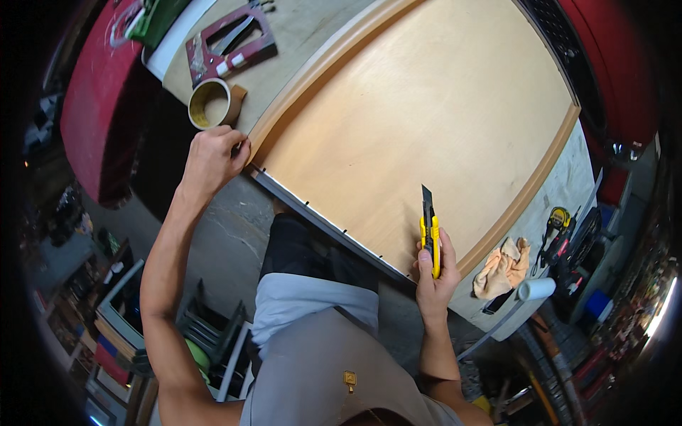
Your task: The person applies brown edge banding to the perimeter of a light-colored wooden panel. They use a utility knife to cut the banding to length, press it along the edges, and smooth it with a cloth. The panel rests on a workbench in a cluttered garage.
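Observation:
A shallow wooden panel (398, 106) with raised light-brown side rails lies in front of me. Its near edge carries a dark strip (320, 216) with several small black marks along it. At the near left corner, my left hand (215, 157) is closed in a pinch against the end of the left rail (288, 92); what sits between the fingertips is hidden. Over the near right part of the panel, my right hand (437, 273) grips a yellow utility knife (430, 238), its dark blade extended and pointing away from me. A roll of brown tape (229, 106) lies just beyond my left hand.
A dark red staple gun (231, 46) rests on the table (291, 53) at the far left. To the right lie a crumpled peach cloth (502, 268), a white roll (536, 288) and a yellow-black tape measure (559, 219). A dark step stool (213, 316) stands at lower left.

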A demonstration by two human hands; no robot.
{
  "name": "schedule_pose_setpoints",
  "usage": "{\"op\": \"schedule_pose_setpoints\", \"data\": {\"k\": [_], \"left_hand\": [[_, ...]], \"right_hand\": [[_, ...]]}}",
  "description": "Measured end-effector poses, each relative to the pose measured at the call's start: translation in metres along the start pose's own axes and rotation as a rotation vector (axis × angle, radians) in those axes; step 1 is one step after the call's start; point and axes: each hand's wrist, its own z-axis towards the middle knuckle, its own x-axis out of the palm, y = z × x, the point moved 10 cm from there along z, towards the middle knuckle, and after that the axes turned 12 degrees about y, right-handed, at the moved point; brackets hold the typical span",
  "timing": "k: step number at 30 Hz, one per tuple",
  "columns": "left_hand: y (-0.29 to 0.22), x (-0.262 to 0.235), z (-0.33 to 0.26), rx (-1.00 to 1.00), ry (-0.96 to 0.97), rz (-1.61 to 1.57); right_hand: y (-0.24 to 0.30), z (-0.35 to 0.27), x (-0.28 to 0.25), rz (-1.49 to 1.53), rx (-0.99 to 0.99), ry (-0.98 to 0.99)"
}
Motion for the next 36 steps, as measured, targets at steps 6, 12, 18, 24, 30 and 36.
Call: {"op": "schedule_pose_setpoints", "data": {"k": [6, 12, 18, 24, 30, 36], "left_hand": [[-0.008, -0.002, 0.024, 0.036, 0.048, -0.054], [-0.018, 0.001, 0.08, 0.065, 0.041, -0.076], [-0.043, 0.004, 0.21, 0.104, 0.046, -0.049], [-0.082, 0.003, 0.39, 0.14, 0.013, -0.099], [-0.129, -0.013, 0.536, 0.263, -0.085, -0.066], [-0.135, -0.013, 0.611, 0.291, -0.096, -0.177]], "right_hand": [[-0.014, 0.001, -0.014, 0.01, 0.009, -0.071], [-0.012, 0.025, -0.021, 0.308, 0.184, -0.109], [0.014, 0.112, -0.054, 0.531, 0.112, -0.234], [0.038, 0.284, -0.116, 0.441, 0.128, -0.223], [0.108, 0.475, -0.173, -0.327, -0.16, -0.245], [0.125, 0.585, -0.168, -0.65, -0.155, -0.116]]}}
